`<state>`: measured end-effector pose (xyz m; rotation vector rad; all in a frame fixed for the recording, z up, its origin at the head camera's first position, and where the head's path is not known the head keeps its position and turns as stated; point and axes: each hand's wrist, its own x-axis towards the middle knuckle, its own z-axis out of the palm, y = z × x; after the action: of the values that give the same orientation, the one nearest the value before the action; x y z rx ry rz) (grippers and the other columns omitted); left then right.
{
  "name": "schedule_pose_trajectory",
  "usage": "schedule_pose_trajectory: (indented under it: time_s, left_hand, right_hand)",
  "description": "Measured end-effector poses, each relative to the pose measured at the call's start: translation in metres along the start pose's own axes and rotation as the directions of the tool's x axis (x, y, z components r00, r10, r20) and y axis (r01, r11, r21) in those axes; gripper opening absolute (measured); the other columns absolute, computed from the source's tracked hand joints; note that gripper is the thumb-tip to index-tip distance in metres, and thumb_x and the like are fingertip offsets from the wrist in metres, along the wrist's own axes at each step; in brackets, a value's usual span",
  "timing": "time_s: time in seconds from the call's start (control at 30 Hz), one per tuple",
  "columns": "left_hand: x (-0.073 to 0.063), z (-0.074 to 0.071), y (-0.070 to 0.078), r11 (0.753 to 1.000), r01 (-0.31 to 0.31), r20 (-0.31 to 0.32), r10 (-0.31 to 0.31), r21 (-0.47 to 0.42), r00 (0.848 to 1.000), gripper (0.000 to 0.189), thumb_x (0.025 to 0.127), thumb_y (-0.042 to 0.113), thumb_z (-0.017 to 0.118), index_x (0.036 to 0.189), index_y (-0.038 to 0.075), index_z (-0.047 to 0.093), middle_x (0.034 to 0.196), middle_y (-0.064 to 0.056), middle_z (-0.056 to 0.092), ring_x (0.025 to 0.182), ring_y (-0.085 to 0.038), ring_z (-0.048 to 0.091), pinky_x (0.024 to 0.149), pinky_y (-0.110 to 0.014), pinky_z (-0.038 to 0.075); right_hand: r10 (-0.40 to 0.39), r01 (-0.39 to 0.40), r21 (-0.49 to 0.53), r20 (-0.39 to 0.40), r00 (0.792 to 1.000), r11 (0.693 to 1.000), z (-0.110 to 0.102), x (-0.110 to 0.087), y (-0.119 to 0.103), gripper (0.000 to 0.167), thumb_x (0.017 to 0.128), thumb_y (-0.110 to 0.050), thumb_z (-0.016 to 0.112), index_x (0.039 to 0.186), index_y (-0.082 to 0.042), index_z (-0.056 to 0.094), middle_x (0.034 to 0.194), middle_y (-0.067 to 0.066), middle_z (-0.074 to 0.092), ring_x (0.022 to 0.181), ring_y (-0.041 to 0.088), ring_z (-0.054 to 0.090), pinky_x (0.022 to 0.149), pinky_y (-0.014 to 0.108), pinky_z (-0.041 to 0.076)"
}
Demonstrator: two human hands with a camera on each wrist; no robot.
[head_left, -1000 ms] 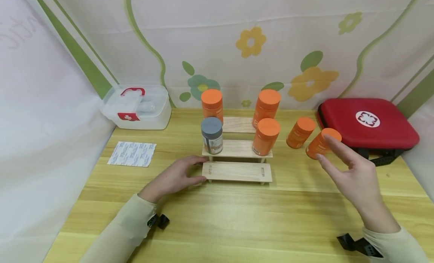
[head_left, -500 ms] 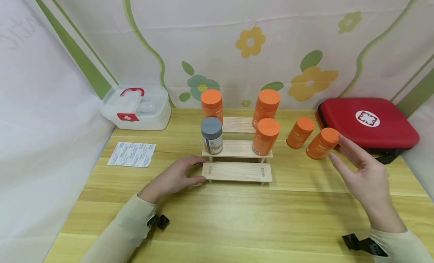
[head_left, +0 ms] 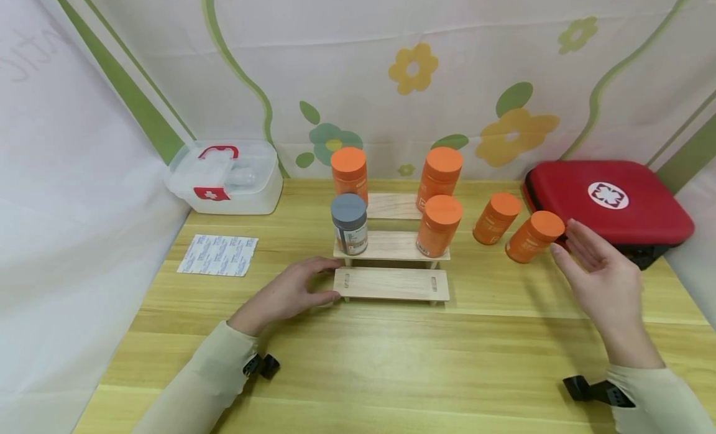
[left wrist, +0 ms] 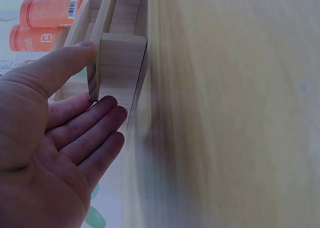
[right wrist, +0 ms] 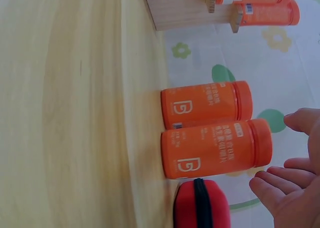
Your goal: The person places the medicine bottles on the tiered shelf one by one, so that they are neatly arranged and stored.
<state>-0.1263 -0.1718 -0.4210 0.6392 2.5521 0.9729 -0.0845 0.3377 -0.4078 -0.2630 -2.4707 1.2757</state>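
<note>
In the head view my left hand [head_left: 288, 294] is at the left end of the lowest step of a wooden tiered stand [head_left: 391, 283]. Its thumb and index finger pinch that board's end, as the left wrist view shows, while the other fingers extend past it. To the right, my right hand [head_left: 604, 288] is beside an orange-lidded bottle [head_left: 534, 238], thumb and fingers spread apart. The right wrist view shows a gap between this hand and the bottle's lid. A second orange bottle [head_left: 496, 219] stands just left of it; both are upright on the table.
On the stand's upper steps are a grey-lidded bottle [head_left: 350, 226] and several orange bottles [head_left: 439, 229]. A red first-aid case [head_left: 559, 191] lies at the right, behind my right hand. At the left are a white first-aid box [head_left: 263, 191] and a blister pack [head_left: 218, 255].
My right hand has drawn back to the right from over the rightmost orange bottle's lid, and is now beside it. The left hand and the stand look unmoved.
</note>
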Motion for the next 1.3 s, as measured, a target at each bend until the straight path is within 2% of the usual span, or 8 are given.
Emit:
schedule_pose_trajectory:
  time_s: [0.27, 0.47, 0.8, 1.07, 1.3]
  left_hand:
    - [0.0, 0.0, -0.001, 1.0, -0.012, 0.002, 0.012, -0.006, 1.0, 0.059, 0.099, 0.033, 0.081, 0.152, 0.015, 0.061, 0.154, -0.008, 0.064, 0.145, -0.032, 0.059, 0.123, -0.056, 0.047]
    - [0.0, 0.0, -0.001, 1.0, 0.002, 0.007, -0.002, -0.011, 1.0, 0.06, 0.099, 0.035, 0.081, 0.152, 0.016, 0.061, 0.155, -0.007, 0.063, 0.146, -0.031, 0.058, 0.123, -0.056, 0.047]
    - [0.0, 0.001, -0.001, 1.0, 0.014, 0.004, -0.014, 0.004, 1.0, 0.06, 0.099, 0.036, 0.081, 0.152, 0.017, 0.061, 0.154, -0.007, 0.064, 0.146, -0.03, 0.058, 0.123, -0.055, 0.048]
    - [0.0, 0.001, 0.001, 1.0, 0.02, 0.001, -0.02, 0.013, 1.0, 0.061, 0.099, 0.036, 0.081, 0.153, 0.015, 0.06, 0.155, -0.008, 0.063, 0.145, -0.031, 0.059, 0.123, -0.055, 0.048]
    - [-0.001, 0.001, 0.001, 1.0, 0.015, -0.004, -0.015, 0.004, 1.0, 0.06, 0.099, 0.034, 0.081, 0.152, 0.015, 0.061, 0.153, -0.008, 0.065, 0.144, -0.03, 0.06, 0.122, -0.055, 0.048]
  right_hand:
    - [0.088, -0.094, 0.048, 0.109, 0.99, 0.994, 0.001, 0.015, 0.014, 0.075, 0.102, -0.026, 0.076, 0.167, -0.009, 0.041, 0.166, 0.008, 0.05, 0.122, -0.02, 0.058, 0.089, -0.003, 0.048]
    - [0.08, -0.083, 0.017, 0.136, 0.987, 0.996, 0.007, 0.021, 0.02, 0.075, 0.103, -0.031, 0.076, 0.166, -0.009, 0.043, 0.163, 0.019, 0.052, 0.118, -0.02, 0.057, 0.089, -0.002, 0.048]
    - [0.073, -0.072, -0.012, 0.128, 0.989, 0.997, 0.014, 0.024, 0.022, 0.071, 0.101, -0.034, 0.078, 0.159, -0.003, 0.052, 0.151, 0.015, 0.064, 0.106, -0.023, 0.056, 0.086, -0.002, 0.05]
    - [0.067, -0.067, -0.008, 0.118, 0.991, 0.998, 0.014, 0.025, 0.024, 0.068, 0.1, -0.033, 0.08, 0.155, -0.001, 0.056, 0.137, -0.004, 0.068, 0.103, -0.022, 0.058, 0.085, -0.001, 0.051]
    - [0.078, -0.077, -0.016, 0.125, 0.989, 0.997, 0.014, 0.025, 0.023, 0.07, 0.099, -0.035, 0.08, 0.155, -0.001, 0.056, 0.137, -0.002, 0.068, 0.103, -0.021, 0.057, 0.085, -0.002, 0.051]
